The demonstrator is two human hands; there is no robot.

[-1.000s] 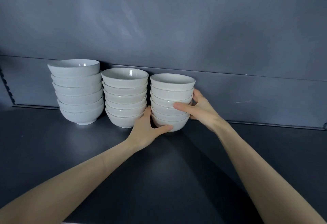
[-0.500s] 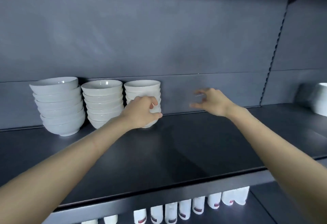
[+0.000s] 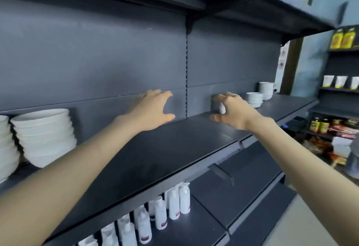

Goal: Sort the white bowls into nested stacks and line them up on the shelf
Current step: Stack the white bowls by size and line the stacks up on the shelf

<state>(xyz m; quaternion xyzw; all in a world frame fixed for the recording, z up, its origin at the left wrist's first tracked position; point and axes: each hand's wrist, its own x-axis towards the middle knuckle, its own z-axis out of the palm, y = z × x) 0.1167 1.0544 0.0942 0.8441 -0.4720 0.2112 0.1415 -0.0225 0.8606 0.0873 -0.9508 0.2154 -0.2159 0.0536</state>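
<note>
Several white bottles (image 3: 155, 216) stand in a row at the bottom centre, below the front edge of the dark shelf (image 3: 155, 158). Two nested stacks of white bowls (image 3: 44, 136) sit on it at the left edge. Mid-frame, the left grip (image 3: 153, 109) is spread wide and holds nothing. The right grip (image 3: 233, 111), fingers also splayed, hovers before a partly hidden white bowl (image 3: 222, 108); whether they touch cannot be told. Farther right stand more bowl stacks (image 3: 254, 99).

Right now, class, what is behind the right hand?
A white bowl shows between the right hand's fingers; the hand hides the rest, so single or stacked is unclear.
</note>
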